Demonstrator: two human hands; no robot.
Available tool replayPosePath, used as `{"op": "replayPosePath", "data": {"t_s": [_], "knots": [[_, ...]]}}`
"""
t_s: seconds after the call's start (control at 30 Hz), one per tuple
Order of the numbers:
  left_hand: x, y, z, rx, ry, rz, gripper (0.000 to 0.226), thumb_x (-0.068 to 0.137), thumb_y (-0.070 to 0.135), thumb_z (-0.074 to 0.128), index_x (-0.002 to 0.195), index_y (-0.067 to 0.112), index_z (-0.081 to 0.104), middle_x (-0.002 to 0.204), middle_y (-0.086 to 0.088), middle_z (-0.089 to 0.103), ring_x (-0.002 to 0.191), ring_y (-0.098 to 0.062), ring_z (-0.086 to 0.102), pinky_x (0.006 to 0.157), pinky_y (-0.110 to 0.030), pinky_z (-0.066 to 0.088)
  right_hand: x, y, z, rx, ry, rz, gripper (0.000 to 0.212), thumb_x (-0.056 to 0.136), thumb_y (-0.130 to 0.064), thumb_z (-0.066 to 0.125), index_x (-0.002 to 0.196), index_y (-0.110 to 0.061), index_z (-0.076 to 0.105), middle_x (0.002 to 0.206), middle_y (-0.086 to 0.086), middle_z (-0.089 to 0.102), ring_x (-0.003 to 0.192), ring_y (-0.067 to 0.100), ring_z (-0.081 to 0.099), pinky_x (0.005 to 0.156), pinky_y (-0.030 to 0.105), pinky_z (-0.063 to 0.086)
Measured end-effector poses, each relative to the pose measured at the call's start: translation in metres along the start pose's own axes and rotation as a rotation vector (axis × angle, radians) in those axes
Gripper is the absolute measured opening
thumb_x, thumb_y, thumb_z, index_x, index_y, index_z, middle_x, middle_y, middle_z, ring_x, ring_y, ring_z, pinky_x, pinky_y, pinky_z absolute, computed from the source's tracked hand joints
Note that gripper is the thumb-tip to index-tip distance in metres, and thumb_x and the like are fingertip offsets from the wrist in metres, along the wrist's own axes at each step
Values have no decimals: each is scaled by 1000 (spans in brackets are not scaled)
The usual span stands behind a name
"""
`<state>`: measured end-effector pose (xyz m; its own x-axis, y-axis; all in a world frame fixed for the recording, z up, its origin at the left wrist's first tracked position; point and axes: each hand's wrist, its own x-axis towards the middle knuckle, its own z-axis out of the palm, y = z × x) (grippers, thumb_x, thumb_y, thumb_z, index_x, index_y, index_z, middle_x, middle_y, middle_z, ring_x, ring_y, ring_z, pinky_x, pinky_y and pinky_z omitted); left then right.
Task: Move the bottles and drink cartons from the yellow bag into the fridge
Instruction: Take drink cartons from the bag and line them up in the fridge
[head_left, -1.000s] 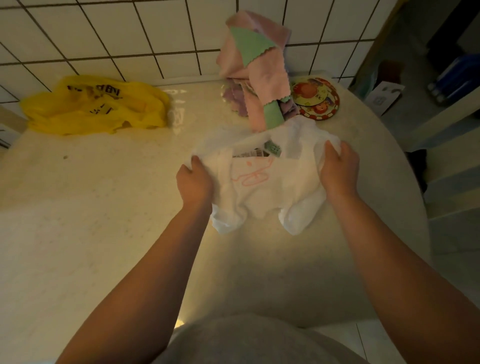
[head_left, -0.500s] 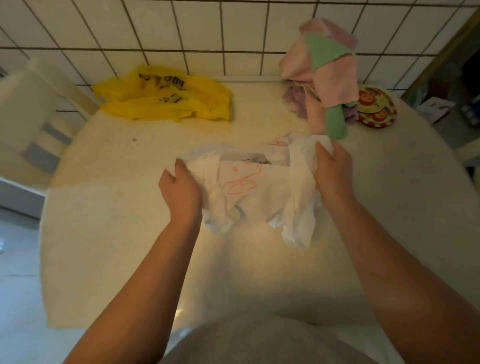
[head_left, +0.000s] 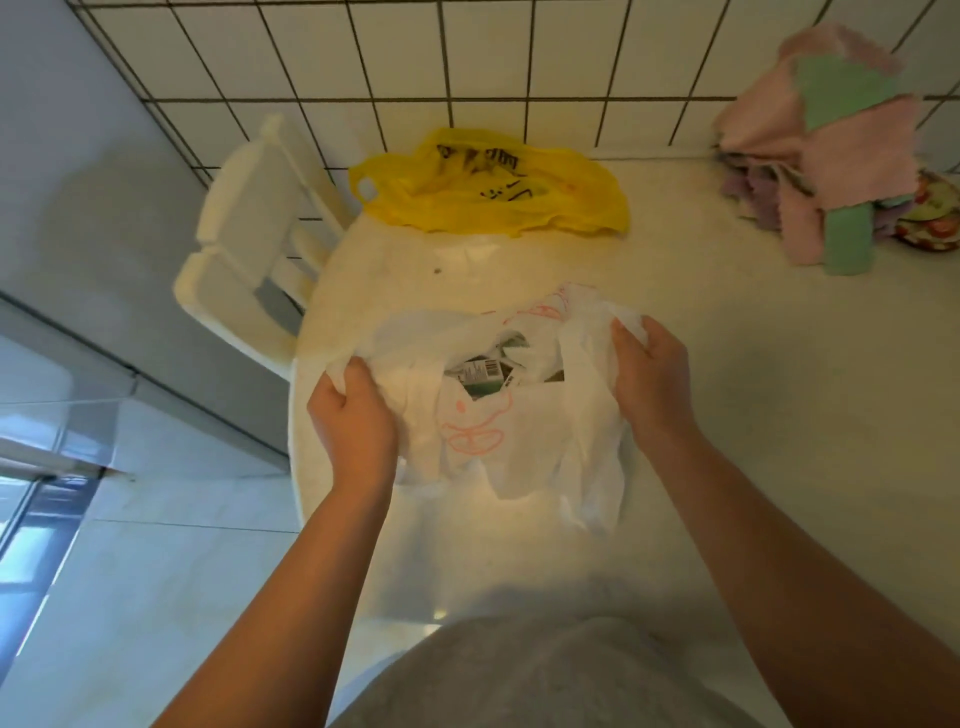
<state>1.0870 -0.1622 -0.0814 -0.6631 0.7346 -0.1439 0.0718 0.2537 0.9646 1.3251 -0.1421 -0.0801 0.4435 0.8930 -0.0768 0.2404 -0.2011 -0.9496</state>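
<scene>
Left hand (head_left: 353, 421) and right hand (head_left: 649, 379) spread a white bag (head_left: 519, 467)
Fingers (head_left: 623, 335) clutch its rim; far yellow bag (head_left: 493, 192) (limp, slippery-looking film) is probably best lifted by its handles.

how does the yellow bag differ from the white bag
The yellow bag lies slumped by the tiled wall, untouched; the white bag sits nearer, gripped by the left hand and right hand. The white bag is open, showing barcoded packaging; the yellow bag's contents are hidden. Print: black on yellow bag, pink on white bag. Both are plastic, on the table.
</scene>
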Motion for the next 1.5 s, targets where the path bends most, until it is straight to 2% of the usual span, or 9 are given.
{"op": "replayPosePath", "data": {"t_s": [0.27, 0.37, 0.53, 0.7, 1.0, 1.07, 1.23, 1.4, 1.5], "knots": [[38, -20, -37, 168, -84, 21, 37, 94, 34, 47, 92, -2, 56, 74, -4, 50, 65, -16, 48, 61, -36, 42, -10, 2, 17, -115, 4, -20, 37, 96, -25, 57, 75, 3, 47, 65, 3, 42, 60, 13, 36, 55, 31, 30], [49, -24, -34, 374, -162, 46, 39, 88, 32, 60, 117, 11, 46, 103, 0, 55, 95, -24, 57, 80, -41, 48, -3, 1, 10, -295, -33, 89, 23, 93, -27, 59, 106, -9, 55, 91, 4, 58, 81, 21, 55, 69, 31, 42], [45, -18, -16, 637, -144, 483, 84, 81, 53, 68, 147, 19, 30, 157, -8, 29, 143, -31, 25, 115, -49, 20, -1, -8, 17, -663, -139, -7, 94, 85, -58, 63, 155, -25, 10, 158, 10, 19, 144, 34, 21, 113, 57, 28], [47, -34, 10, 1076, -468, 527, 96, 70, 83, 57, 147, 31, 31, 161, -5, 21, 149, -31, 8, 117, -56, 3, -1, -5, 56, -1097, -352, -55, 122, 69, -84, 57, 152, -34, -18, 164, 4, -16, 150, 35, -6, 108, 73, 13], [89, -64, 23, 1050, -320, 564, 21, 98, 26, 52, 110, 19, 68, 107, -8, 71, 114, -34, 55, 105, -50, 33, 32, 33, 63, -1096, -378, -109, 30, 95, -14, 48, 123, -20, 57, 118, 5, 61, 105, 26, 60, 83, 36, 49], [105, -58, 28, 972, -289, 589, 18, 98, 22, 52, 106, 15, 66, 87, -9, 72, 87, -34, 63, 85, -43, 45, 43, 38, 61, -1021, -417, -31, 25, 97, -22, 52, 121, -19, 59, 119, 6, 62, 107, 26, 60, 88, 36, 50], [139, -41, 50, 878, -288, 606, 19, 101, 23, 45, 101, 11, 60, 75, -11, 65, 68, -34, 59, 61, -36, 41, 53, 38, 65, -847, -590, 198, 92, 79, -46, 76, 151, -23, 24, 144, 13, 41, 130, 32, 44, 104, 40, 40], [170, -34, 83, 890, -362, 563, 30, 104, 33, 40, 95, 10, 57, 72, -10, 57, 62, -30, 50, 54, -34, 34, 73, 51, 74, -867, -513, 86, 17, 92, -10, 61, 106, -5, 68, 99, 12, 69, 94, 26, 64, 76, 27, 46], [189, -29, 104, 935, -373, 556, 32, 103, 35, 40, 89, 11, 55, 70, -8, 53, 63, -30, 48, 55, -35, 35, 97, 51, 81, -808, -333, -55, 17, 95, -10, 55, 87, -2, 67, 90, 13, 65, 85, 26, 60, 72, 28, 39]]}}
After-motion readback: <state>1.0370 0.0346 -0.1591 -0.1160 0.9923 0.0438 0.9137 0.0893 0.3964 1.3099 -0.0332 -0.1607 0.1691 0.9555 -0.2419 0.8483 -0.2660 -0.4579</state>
